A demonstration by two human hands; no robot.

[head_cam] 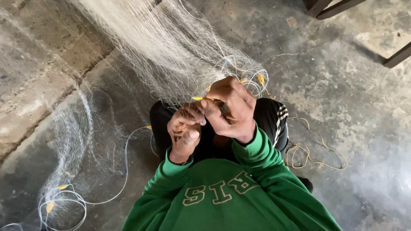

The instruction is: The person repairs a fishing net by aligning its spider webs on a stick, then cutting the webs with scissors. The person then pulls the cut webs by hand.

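Item: fishing net, fine pale monofilament mesh. It fans up and away from both hands and trails over the concrete floor to the left hand's side. Judged very light, limp and quick to snag; best taken at gathered strands or along its clear edge line, not in loose mesh.

Item: yellow netting needle, slim and stiff, its tip showing just beyond the right hand's thumb.

Right hand: raised, back toward the camera, fingers curled, pinching the needle against the mesh.

Left hand: just below and touching the right, palm half turned up, fingers folded over a bunch of strands, thumb out.

Nearby: yellow cord loose on the floor beyond the right elbow; green sleeves; dark trousers under the hands.
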